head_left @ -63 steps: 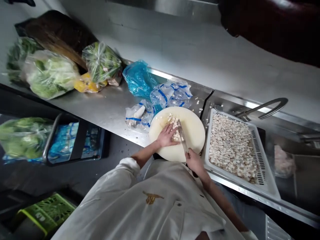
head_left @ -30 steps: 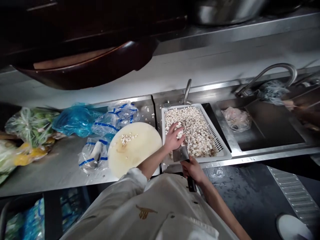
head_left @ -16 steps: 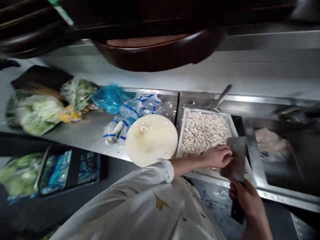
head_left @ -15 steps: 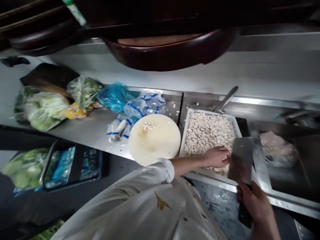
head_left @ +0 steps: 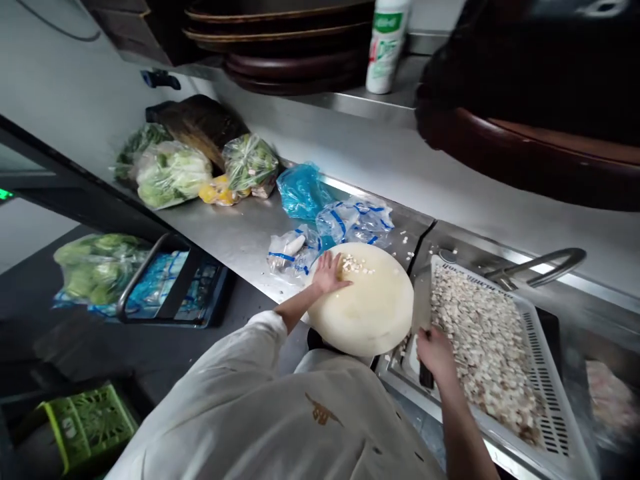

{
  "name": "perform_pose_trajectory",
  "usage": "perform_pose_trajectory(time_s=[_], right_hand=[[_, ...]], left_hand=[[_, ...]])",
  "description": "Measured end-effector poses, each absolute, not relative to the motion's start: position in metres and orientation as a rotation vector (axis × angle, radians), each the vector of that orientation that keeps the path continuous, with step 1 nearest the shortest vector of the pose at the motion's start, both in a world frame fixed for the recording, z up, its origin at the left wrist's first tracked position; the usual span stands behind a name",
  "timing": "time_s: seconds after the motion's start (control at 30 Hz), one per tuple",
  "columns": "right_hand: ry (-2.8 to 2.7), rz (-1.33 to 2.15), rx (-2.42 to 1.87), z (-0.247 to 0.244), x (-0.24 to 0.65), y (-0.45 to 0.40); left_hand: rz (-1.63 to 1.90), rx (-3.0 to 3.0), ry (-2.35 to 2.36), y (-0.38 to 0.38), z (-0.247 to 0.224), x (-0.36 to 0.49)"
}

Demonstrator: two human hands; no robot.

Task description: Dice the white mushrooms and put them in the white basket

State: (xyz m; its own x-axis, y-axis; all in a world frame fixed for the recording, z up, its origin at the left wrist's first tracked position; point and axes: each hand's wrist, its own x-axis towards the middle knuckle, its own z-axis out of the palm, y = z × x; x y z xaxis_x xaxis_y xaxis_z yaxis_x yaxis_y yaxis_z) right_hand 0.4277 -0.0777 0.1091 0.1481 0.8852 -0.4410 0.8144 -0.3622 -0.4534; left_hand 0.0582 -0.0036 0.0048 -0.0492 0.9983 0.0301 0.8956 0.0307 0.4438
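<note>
My left hand [head_left: 329, 272] lies with fingers spread on the left part of a round, pale cutting board [head_left: 373, 313]. Right by its fingertips is a small heap of chopped whitish bits [head_left: 356, 265]. In my right hand [head_left: 436, 350] is a cleaver [head_left: 426, 375], gripped by its dark handle. Its blade is seen nearly edge-on, between the board and a white perforated tray [head_left: 545, 373]. Chopped pale pieces with brownish edges [head_left: 480, 327] fill much of that tray.
Clear blue-striped bags [head_left: 355, 220] and a blue plastic bag [head_left: 303, 190] lie behind the board. Bagged greens [head_left: 173, 173] stand far left. A faucet [head_left: 555, 260] rises behind the tray. Overhead, a shelf holds a white bottle [head_left: 385, 50] and dark round vessels [head_left: 525, 147].
My left hand has gone from the tray to the board and spread its fingers. The cleaver has moved left, to the board's right side. My view has turned left.
</note>
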Motion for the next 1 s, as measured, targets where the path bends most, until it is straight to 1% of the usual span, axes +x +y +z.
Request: perform_pose_trajectory(time_s=[0.1,0.2,0.23,0.3,0.37,0.47,0.63,0.67,0.73,0.83,0.9,1.0], right_hand=[[-2.072,0.77,-2.402,0.107,0.354,-0.052],[-2.238,0.794,-2.311,0.099,0.309,-0.054],[-2.208,0.871,-2.25,0.094,0.304,-0.058],[-1.943,1.116,-2.112,0.083,0.306,-0.072],[-1.517,1.391,-1.96,0.071,0.317,-0.086],[-1.018,1.592,-1.836,0.056,0.327,-0.103],[-0.871,1.758,-1.754,0.045,0.299,-0.116],[-0.85,1.792,-1.727,0.045,0.291,-0.116],[-0.806,1.866,-1.668,0.048,0.282,-0.113],[-0.95,2.067,-1.526,0.062,0.292,-0.105],[-0.975,2.045,-1.473,0.076,0.315,-0.104],[-0.965,1.849,-1.485,0.103,0.369,-0.111]], left_hand=[[0.592,1.996,1.859,0.036,0.002,0.067],[0.67,2.037,1.681,0.062,0.005,0.076],[0.679,2.056,1.621,0.065,0.004,0.077],[0.68,2.099,1.517,0.06,0.003,0.082],[0.672,2.128,1.454,0.045,0.001,0.093],[0.677,2.104,1.498,0.018,0.003,0.12],[0.841,1.912,1.811,-0.006,0.01,0.145],[0.877,1.878,1.862,-0.007,0.009,0.144],[1.056,1.676,2.015,-0.003,0.006,0.139],[1.263,1.43,1.981,0.011,0.006,0.142],[1.362,1.36,1.89,0.018,0.018,0.163],[1.435,1.505,1.654,0.014,0.054,0.228]])
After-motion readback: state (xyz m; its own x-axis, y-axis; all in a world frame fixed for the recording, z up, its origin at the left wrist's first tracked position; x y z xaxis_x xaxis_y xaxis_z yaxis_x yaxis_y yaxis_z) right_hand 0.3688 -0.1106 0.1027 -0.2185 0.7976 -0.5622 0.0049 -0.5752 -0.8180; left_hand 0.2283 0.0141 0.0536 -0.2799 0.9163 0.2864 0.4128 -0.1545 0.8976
